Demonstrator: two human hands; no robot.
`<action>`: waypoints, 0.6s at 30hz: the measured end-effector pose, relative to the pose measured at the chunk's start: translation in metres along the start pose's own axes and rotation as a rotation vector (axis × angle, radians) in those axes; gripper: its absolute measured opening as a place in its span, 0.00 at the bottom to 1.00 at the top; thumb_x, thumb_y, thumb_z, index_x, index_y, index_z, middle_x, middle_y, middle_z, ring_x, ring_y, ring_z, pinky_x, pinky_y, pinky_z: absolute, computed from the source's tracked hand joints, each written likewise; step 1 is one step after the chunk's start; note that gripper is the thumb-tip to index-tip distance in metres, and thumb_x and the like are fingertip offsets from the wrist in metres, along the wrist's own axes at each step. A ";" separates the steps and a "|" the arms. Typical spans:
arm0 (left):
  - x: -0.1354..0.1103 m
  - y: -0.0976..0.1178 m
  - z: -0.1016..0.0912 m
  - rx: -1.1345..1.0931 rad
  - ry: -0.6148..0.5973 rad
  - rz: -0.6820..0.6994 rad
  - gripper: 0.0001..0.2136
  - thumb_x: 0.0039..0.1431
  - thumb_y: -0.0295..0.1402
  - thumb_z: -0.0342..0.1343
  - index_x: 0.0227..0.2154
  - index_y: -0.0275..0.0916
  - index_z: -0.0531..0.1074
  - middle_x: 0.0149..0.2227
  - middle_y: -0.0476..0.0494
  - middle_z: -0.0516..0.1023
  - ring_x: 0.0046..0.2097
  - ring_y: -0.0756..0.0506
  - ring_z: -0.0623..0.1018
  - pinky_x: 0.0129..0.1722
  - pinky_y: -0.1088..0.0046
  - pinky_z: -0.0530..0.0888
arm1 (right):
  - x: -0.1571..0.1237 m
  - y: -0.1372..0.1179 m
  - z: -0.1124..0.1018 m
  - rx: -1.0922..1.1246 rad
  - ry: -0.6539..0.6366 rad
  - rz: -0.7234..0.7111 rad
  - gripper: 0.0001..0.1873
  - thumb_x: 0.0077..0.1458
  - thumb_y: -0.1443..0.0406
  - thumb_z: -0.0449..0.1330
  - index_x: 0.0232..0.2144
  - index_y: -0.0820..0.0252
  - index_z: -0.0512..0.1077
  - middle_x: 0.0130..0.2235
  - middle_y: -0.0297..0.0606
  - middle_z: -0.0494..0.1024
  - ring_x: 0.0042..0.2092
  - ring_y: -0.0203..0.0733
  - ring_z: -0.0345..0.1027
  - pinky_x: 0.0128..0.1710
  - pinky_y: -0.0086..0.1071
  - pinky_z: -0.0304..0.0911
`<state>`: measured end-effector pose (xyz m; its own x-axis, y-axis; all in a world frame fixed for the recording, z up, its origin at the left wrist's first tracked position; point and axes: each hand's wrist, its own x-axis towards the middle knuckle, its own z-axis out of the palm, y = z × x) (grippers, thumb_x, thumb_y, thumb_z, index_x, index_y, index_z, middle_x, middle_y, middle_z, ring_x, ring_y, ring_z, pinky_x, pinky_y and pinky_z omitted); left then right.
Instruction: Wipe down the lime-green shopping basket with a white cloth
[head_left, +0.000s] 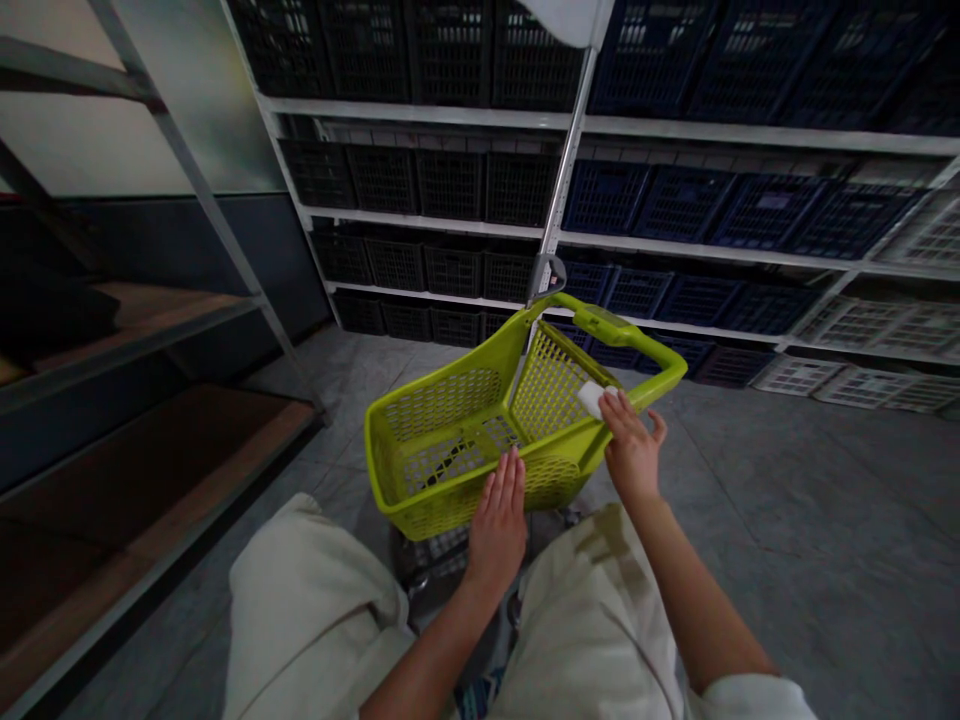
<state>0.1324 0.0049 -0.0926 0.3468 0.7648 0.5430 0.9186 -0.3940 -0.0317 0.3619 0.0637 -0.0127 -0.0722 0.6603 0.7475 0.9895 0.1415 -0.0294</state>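
In front of my knees stands a small lime-green shopping cart (442,400) with a perforated plastic basket and a looped handle (664,365) on the right. A grey pole (566,170) rises from its far back corner. My left hand (500,515) lies flat against the near rim, its fingers straight and together, holding nothing. At the near corner below the handle, my right hand (628,440) presses a small white cloth or tissue (591,398) against the rim. The cloth is partly hidden by my fingers.
Shelves with black crates (450,185), blue crates (682,210) and white crates (862,325) fill the back. A metal rack (247,270) with brown boards stands close on the left. Grey floor (795,510) stretches to the right.
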 end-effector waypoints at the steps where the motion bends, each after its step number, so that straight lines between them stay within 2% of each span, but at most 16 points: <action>1: 0.000 0.001 0.001 -0.006 0.002 -0.006 0.36 0.61 0.25 0.45 0.69 0.26 0.37 0.72 0.35 0.45 0.72 0.41 0.50 0.67 0.60 0.60 | -0.006 -0.013 0.003 0.015 -0.004 0.006 0.38 0.43 0.80 0.50 0.58 0.57 0.67 0.59 0.43 0.74 0.64 0.45 0.63 0.63 0.46 0.41; 5: 0.000 0.002 0.004 -0.041 0.031 -0.029 0.34 0.63 0.25 0.43 0.69 0.28 0.37 0.71 0.36 0.48 0.71 0.41 0.52 0.67 0.61 0.60 | -0.041 -0.088 0.016 0.166 -0.093 -0.095 0.38 0.47 0.80 0.48 0.61 0.56 0.64 0.59 0.42 0.74 0.63 0.42 0.62 0.63 0.42 0.42; 7: -0.001 0.000 0.005 -0.046 0.045 -0.029 0.34 0.63 0.24 0.43 0.69 0.28 0.36 0.71 0.36 0.50 0.71 0.42 0.53 0.67 0.62 0.60 | -0.051 -0.110 0.020 0.221 -0.122 -0.142 0.36 0.52 0.79 0.48 0.61 0.56 0.63 0.59 0.41 0.74 0.63 0.41 0.62 0.63 0.41 0.42; 8: -0.001 -0.001 0.004 -0.043 0.045 -0.027 0.34 0.63 0.24 0.43 0.69 0.28 0.36 0.71 0.36 0.50 0.71 0.42 0.53 0.67 0.62 0.60 | -0.052 -0.112 0.019 0.234 -0.143 -0.175 0.35 0.53 0.78 0.48 0.62 0.55 0.63 0.59 0.41 0.74 0.63 0.41 0.62 0.63 0.40 0.41; 10: -0.002 -0.003 0.002 -0.031 0.032 -0.023 0.35 0.62 0.24 0.43 0.69 0.27 0.36 0.71 0.36 0.49 0.71 0.41 0.53 0.67 0.61 0.60 | -0.044 -0.095 0.016 0.225 -0.168 -0.244 0.34 0.55 0.78 0.48 0.62 0.52 0.63 0.58 0.40 0.75 0.62 0.40 0.64 0.65 0.41 0.38; 12: -0.003 -0.004 0.000 -0.020 0.019 -0.021 0.35 0.62 0.25 0.44 0.69 0.28 0.36 0.71 0.36 0.47 0.71 0.41 0.51 0.68 0.61 0.59 | -0.029 -0.058 0.009 0.175 -0.145 -0.273 0.34 0.55 0.79 0.47 0.60 0.51 0.64 0.57 0.39 0.76 0.62 0.40 0.64 0.65 0.44 0.33; 15: -0.003 -0.002 -0.001 -0.020 0.017 -0.027 0.35 0.62 0.25 0.45 0.69 0.29 0.37 0.72 0.37 0.46 0.72 0.42 0.50 0.68 0.62 0.58 | -0.005 -0.002 0.002 0.055 -0.030 -0.160 0.34 0.53 0.79 0.47 0.58 0.51 0.67 0.56 0.39 0.77 0.63 0.43 0.64 0.65 0.48 0.29; 17: -0.003 0.000 0.000 -0.021 0.020 -0.038 0.35 0.62 0.25 0.44 0.69 0.28 0.37 0.71 0.37 0.46 0.72 0.42 0.50 0.68 0.62 0.58 | -0.001 0.009 0.003 0.011 0.036 -0.069 0.34 0.52 0.80 0.48 0.58 0.52 0.67 0.57 0.40 0.76 0.63 0.45 0.63 0.65 0.50 0.28; 18: -0.003 0.001 0.001 -0.024 0.021 -0.042 0.35 0.63 0.25 0.44 0.69 0.28 0.37 0.71 0.37 0.46 0.72 0.41 0.50 0.68 0.61 0.58 | -0.003 0.004 0.005 0.009 0.057 -0.035 0.35 0.51 0.80 0.47 0.59 0.52 0.66 0.57 0.40 0.76 0.63 0.46 0.63 0.65 0.51 0.28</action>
<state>0.1329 0.0027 -0.0945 0.3036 0.7702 0.5609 0.9274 -0.3739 0.0115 0.3658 0.0659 -0.0187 -0.0992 0.6115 0.7850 0.9853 0.1709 -0.0086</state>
